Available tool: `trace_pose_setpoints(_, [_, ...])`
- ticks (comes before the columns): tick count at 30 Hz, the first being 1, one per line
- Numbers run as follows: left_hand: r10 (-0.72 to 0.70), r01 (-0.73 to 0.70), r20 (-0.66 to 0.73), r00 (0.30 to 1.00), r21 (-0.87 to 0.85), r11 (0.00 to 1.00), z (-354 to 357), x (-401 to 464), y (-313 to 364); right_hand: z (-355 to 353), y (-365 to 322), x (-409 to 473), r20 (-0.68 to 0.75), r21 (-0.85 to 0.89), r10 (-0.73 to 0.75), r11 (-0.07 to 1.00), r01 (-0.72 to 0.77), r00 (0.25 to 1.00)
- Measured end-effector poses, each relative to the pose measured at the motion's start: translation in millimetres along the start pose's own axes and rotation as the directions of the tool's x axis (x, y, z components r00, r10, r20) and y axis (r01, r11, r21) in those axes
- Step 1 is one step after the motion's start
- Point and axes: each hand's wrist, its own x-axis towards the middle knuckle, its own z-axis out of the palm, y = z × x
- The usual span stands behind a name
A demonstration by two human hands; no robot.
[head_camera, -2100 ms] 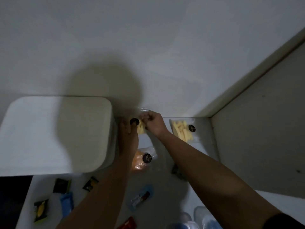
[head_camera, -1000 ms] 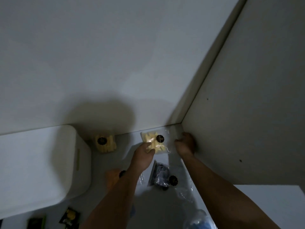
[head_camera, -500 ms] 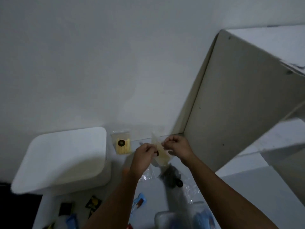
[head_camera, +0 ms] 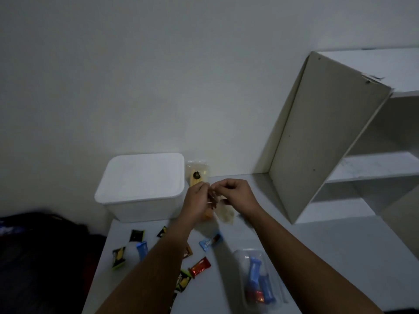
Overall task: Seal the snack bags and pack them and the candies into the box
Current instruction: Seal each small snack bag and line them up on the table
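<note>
My left hand (head_camera: 196,198) and my right hand (head_camera: 235,194) pinch the top edge of a clear snack bag (head_camera: 224,214) with pale yellow pieces, held above the white table (head_camera: 317,257). The bag hangs down between the hands and looks blurred. A second bag of yellow snacks (head_camera: 196,175) leans against the wall beside the white lidded box (head_camera: 141,185). An orange snack bag (head_camera: 208,215) shows just under my left wrist. Several wrapped candies lie on the table, among them a red candy (head_camera: 200,266) and a blue candy (head_camera: 209,241).
A clear plastic tray (head_camera: 258,282) with blue and red candies sits at the front right. A white shelf unit (head_camera: 340,137) stands on the right. A dark object (head_camera: 45,257) lies left of the table.
My hands lifted the yellow snack bag off the table by the corner and now pinch its top edge together in front of the box. The camera tilted up and back.
</note>
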Motion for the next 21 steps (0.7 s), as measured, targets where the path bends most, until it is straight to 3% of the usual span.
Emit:
trace_pose_setpoints(4, [0.042, -0.047, 0.051, 0.998, 0.105, 0.993, -23, -20, -8, 19, 3, -12, -0.049, -0.036, 0.048, 0.998, -0.049, 0.998])
trace_pose_setpoints(9, [0.095, -0.111, 0.083, 0.992, 0.219, 0.97, -49, -42, -15, 36, 5, -20, -0.076, -0.235, 0.029, 0.971, -0.046, 0.997])
trace_pose_setpoints(15, [0.157, -0.14, 0.007, 0.988, 0.491, 0.86, -78, -50, -22, 37, 0, -21, -0.18, -0.446, -0.06, 0.895, -0.027, 0.982])
trace_pose_setpoints(17, [0.169, -0.141, 0.002, 0.986, 0.56, 0.817, -85, -52, -25, 33, 0, -21, -0.173, -0.467, -0.062, 0.884, -0.027, 0.983])
trace_pose_setpoints(21, [0.213, -0.175, -0.016, 0.977, 0.512, 0.841, -86, -58, -28, 32, -1, -23, -0.056, -0.462, 0.01, 0.886, -0.034, 0.998])
